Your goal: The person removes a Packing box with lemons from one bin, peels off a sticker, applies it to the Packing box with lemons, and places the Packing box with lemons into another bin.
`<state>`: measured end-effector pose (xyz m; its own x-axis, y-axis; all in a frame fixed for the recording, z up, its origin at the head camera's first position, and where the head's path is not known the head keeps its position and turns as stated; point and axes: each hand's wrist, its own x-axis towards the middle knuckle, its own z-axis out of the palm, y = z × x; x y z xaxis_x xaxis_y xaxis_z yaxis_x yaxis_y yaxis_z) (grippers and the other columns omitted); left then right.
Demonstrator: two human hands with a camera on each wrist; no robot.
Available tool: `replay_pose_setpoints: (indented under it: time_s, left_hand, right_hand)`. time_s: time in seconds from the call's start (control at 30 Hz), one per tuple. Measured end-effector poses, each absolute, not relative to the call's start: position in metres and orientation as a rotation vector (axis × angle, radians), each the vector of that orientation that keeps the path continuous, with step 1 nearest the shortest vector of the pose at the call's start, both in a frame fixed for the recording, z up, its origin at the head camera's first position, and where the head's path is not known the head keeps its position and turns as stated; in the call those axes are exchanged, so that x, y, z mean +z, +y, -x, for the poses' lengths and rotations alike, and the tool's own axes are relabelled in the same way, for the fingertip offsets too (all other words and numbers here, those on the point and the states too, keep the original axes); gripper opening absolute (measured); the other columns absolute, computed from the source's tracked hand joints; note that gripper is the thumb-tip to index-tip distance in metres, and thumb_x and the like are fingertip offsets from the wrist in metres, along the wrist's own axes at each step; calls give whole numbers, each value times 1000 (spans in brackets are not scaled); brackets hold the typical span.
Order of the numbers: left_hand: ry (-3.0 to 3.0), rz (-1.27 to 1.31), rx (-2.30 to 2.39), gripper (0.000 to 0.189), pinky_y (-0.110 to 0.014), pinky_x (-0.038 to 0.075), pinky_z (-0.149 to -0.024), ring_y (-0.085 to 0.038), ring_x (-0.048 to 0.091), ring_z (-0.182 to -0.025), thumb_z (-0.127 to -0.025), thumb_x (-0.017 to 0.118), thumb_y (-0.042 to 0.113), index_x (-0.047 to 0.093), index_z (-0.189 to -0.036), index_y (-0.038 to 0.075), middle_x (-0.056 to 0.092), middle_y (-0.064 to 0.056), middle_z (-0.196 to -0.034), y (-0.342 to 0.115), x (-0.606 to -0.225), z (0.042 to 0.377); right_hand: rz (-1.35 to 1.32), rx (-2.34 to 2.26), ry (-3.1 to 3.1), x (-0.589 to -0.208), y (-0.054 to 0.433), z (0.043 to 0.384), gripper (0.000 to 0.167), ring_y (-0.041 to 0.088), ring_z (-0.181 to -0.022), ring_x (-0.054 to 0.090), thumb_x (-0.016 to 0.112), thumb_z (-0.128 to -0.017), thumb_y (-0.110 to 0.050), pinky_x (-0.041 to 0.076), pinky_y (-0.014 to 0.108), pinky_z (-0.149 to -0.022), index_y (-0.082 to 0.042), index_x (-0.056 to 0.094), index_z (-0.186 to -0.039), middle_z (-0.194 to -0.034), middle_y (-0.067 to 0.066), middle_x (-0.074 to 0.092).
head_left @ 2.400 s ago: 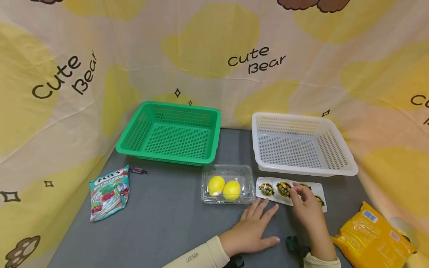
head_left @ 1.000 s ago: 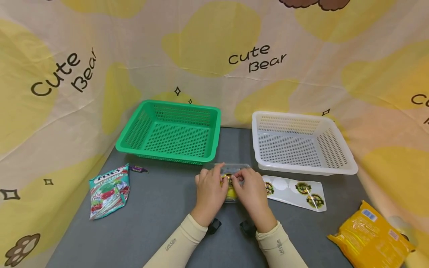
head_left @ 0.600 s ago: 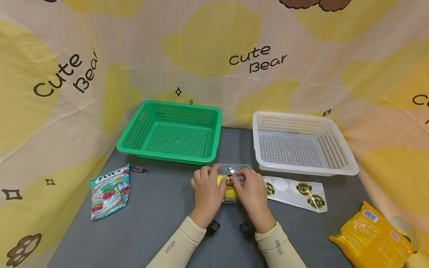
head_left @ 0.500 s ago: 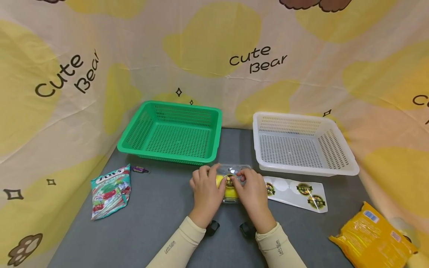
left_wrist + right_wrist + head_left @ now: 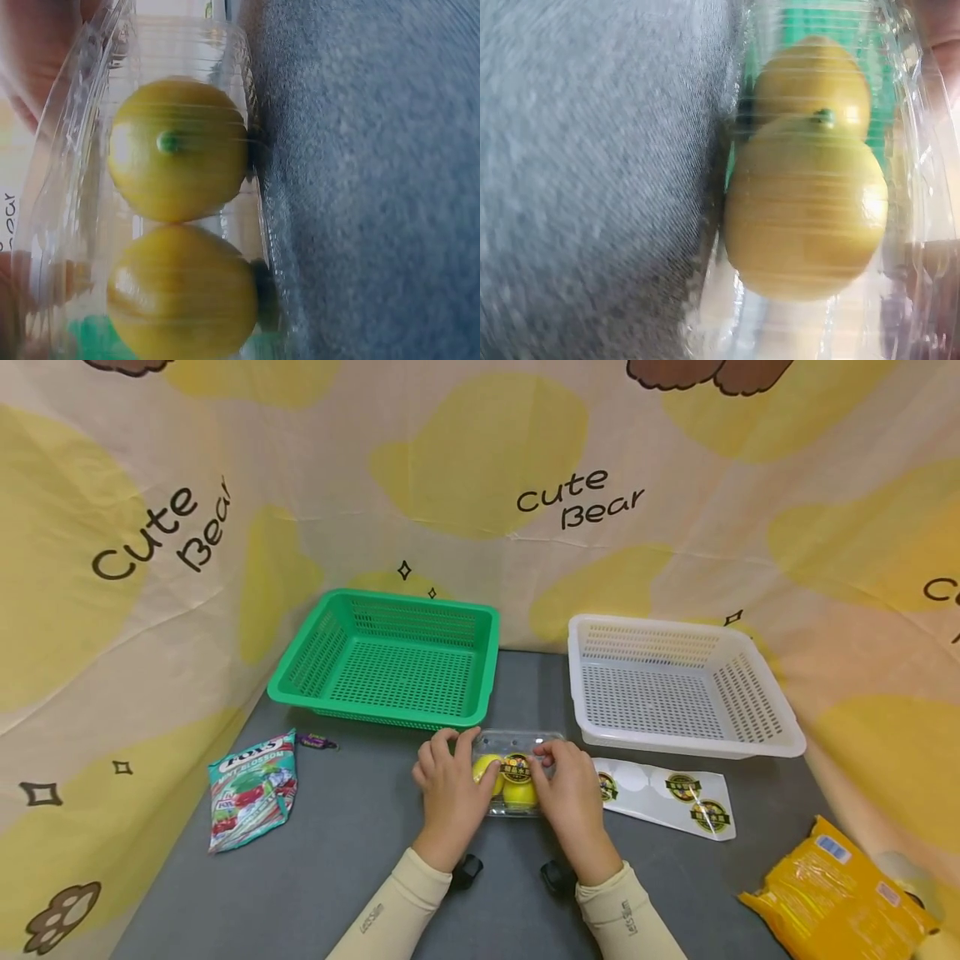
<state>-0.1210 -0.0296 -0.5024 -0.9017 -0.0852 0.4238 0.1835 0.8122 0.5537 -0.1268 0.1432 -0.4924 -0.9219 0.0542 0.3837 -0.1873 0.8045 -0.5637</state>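
A clear plastic clamshell box with two lemons inside rests on the grey table, centre front. On its lid lies a round black-and-gold sticker. My left hand lies over the box's left side, fingers loosely bent and thumb beside the sticker. Over the right side is my right hand, its thumb near the sticker's right edge. Both wrist views show the lemons through the ribbed plastic wall. A sticker sheet lies just right of the box.
Behind stand a green basket and a white basket. At left are a teal candy bag and a small purple wrapped candy. An orange packet lies at front right. A printed cloth encloses the back.
My right hand moved from the sticker sheet to the box, and a sticker went from sheet to lid. Both hands worked at it there; now my thumbs have drawn apart, uncovering the sticker.
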Motion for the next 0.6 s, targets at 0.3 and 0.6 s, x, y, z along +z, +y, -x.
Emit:
replay_pose_setpoints:
  time_s: [0.3,0.6]
  left_hand:
    - [-2550,67,-841,52,-57,32,-90,-41,40,-118,-88,90,27,69,-134,13,48,-16,-129,-37,-501,121]
    - [-2518,41,-873,49,-60,31,-92,-42,40,-120,-90,88,29,70,-132,12,49,-16,-128,-48,-504,117]
  right_hand:
    - [-64,868,-2661,-489,157,127,10,28,-84,58,82,-93,-14,46,45,-73,-11,73,-95,-86,1,62]
    - [-74,878,-2634,-491,168,125,9,32,-87,59,82,-93,-11,47,47,-77,-8,74,-97,-89,6,65]
